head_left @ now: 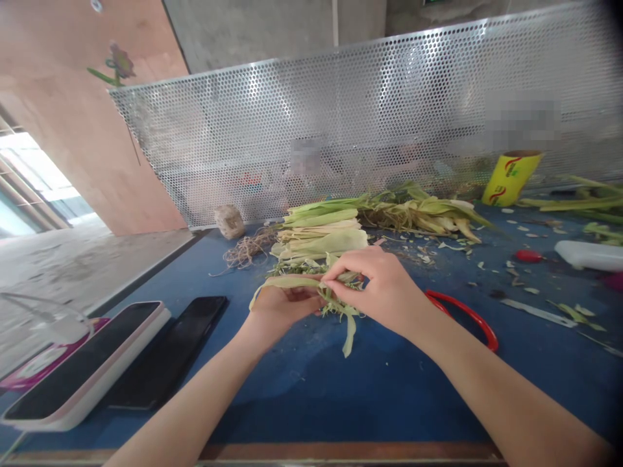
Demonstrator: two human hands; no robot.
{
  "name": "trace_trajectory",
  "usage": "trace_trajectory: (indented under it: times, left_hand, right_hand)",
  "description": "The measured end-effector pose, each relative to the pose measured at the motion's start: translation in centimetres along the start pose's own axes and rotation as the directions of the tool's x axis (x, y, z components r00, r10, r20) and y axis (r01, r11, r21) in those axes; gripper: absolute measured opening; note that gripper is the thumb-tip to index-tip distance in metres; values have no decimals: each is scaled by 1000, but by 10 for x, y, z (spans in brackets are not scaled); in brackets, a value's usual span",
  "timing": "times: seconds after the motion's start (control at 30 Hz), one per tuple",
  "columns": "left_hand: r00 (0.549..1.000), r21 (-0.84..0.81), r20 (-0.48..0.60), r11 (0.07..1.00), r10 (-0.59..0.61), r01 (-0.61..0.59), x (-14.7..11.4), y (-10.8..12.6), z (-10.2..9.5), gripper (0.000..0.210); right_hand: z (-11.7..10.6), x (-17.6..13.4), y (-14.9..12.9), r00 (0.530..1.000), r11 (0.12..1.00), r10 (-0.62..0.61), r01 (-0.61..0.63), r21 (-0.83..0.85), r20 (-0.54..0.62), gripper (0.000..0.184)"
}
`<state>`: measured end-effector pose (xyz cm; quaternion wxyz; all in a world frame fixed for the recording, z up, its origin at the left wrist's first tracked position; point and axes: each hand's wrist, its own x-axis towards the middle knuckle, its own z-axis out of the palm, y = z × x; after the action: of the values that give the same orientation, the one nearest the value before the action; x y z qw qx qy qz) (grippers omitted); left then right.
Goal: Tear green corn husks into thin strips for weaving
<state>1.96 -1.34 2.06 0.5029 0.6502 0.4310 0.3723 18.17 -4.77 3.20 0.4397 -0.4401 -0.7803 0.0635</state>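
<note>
A pale green corn husk strip [287, 282] lies across my left hand [287, 303], whose fingers are curled around it. My right hand [377, 272] pinches the strip's right end between thumb and fingertips. Shredded husk pieces [349, 334] hang and lie below and behind the fingers; I cannot tell which are attached to the held strip. Just beyond my hands, flat husks [321, 243] are laid in a layered stack. A larger heap of husks [423, 211] lies behind it to the right.
A ball of twine [230, 221] and tangled fibres [250, 250] are at the back left. On the left lie a black phone [170, 350] and a thick device [87, 363]. Rightward are a red loop [467, 318], a blade [538, 312], a white bottle [588, 255] and a yellow roll [512, 178].
</note>
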Motion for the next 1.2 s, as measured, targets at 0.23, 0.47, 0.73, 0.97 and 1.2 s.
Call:
trace_trajectory:
  times: [0.23, 0.47, 0.73, 0.97, 1.2]
  left_hand:
    - [999, 41, 5, 998, 47, -48, 1, 1, -1, 29]
    - [1000, 15, 6, 1000, 27, -27, -2, 1, -1, 27]
    - [988, -239, 154, 970, 3, 35, -1, 2, 0, 22]
    - [991, -206, 136, 978, -1, 29, 0, 1, -1, 19]
    - [998, -46, 55, 998, -34, 37, -1, 4, 0, 27]
  right_hand:
    - [6, -1, 1, 999, 999, 26, -25, -33, 28, 14]
    - [4, 0, 3, 998, 997, 54, -55, -55, -23, 11]
    - [3, 0, 4, 997, 997, 66, -69, -42, -50, 8]
    - [8, -2, 5, 1000, 995, 14, -16, -99, -25, 11]
    - [6, -2, 3, 998, 992, 33, -25, -127, 57, 13]
